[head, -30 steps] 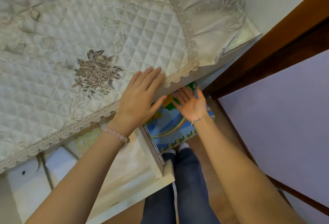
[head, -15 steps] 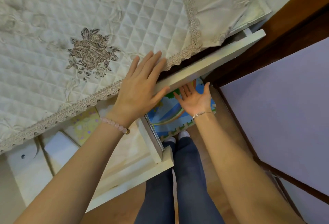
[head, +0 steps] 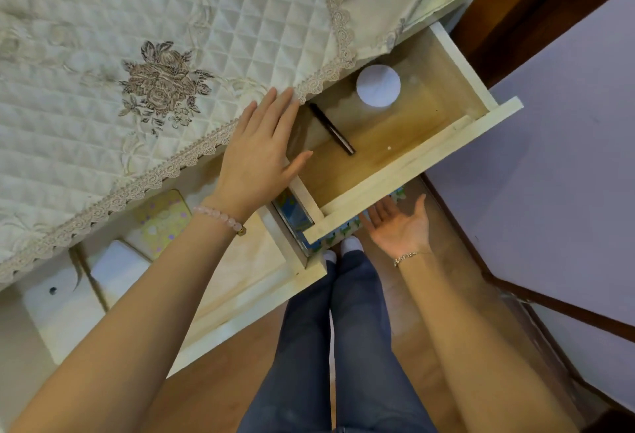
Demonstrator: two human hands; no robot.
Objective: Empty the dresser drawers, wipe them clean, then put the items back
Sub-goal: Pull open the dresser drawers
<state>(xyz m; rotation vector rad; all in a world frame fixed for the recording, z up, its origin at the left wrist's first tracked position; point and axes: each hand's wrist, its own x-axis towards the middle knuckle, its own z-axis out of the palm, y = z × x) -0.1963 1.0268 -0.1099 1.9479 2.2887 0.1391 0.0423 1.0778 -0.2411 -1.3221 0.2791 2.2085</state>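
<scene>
The left hand [head: 261, 154] is lying flat, fingers straight, on the lace edge of the quilted cloth [head: 171, 37], with its thumb jutting over the open drawer [head: 395, 174]. Just right of it, a dark pen [head: 331, 128] is lying on the drawer floor. Its long axis is running from far-left to near-right, and its far end is sitting beside those fingertips. Further right and farther back, a round white container [head: 378, 85] is sitting. The right hand [head: 398, 230] is hovering palm-up and empty below the drawer front, fingertips hidden under it. In my judgement the left hand is nearer both items and better placed to lift them out.
</scene>
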